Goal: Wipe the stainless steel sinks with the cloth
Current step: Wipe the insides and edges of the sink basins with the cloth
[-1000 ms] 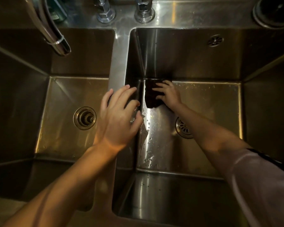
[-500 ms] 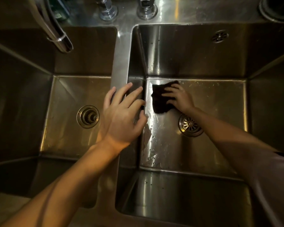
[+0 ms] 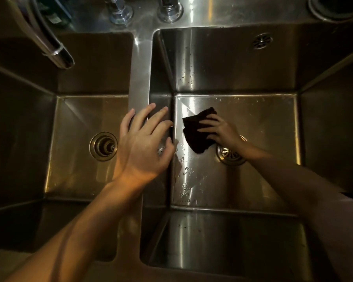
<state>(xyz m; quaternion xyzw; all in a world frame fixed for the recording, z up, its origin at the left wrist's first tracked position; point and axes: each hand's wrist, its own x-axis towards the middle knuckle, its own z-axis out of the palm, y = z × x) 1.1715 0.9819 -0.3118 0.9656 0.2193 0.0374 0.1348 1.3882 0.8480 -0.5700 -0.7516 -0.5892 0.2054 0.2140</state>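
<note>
Two deep stainless steel sinks lie side by side, split by a steel divider (image 3: pixel 141 78). A dark cloth (image 3: pixel 196 135) lies on the wet floor of the right sink (image 3: pixel 253 180), just left of its drain (image 3: pixel 229 154). My right hand (image 3: pixel 222 132) is on the cloth with fingers spread over it, pressing it to the steel. My left hand (image 3: pixel 145 143) rests flat with straight fingers on the divider between the basins. The left sink (image 3: pixel 73 169) has its own round drain (image 3: pixel 103 146).
A curved faucet spout (image 3: pixel 55 49) hangs over the left sink's back left. Two tap bases (image 3: pixel 120 11) stand on the back ledge. An overflow grille (image 3: pixel 262 41) sits in the right sink's back wall. Water drops dot the right sink floor.
My right hand has slid the cloth from the back left corner of the right sink floor towards the drain. My left hand stays on the divider.
</note>
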